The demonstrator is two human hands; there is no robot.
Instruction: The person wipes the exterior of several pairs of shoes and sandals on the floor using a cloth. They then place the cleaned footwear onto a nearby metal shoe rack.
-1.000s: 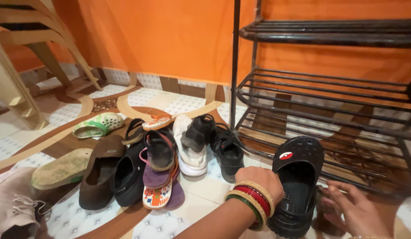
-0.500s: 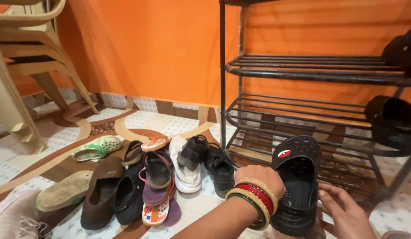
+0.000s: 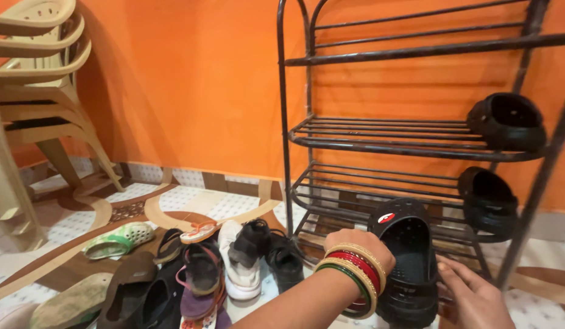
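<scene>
Left hand [image 3: 355,244] gripped black clog [image 3: 407,262] by its side, upright, low before metal shoe rack [image 3: 380,143] — right hand [image 3: 474,298] open, fingers spread, just beside clog. Jumbled shoes [image 3: 197,274] on floor to left.

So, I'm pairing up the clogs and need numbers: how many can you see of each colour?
Black clogs: 3 (two on rack shelves, one in hand)
Green clog: 1
Total: 4
</scene>
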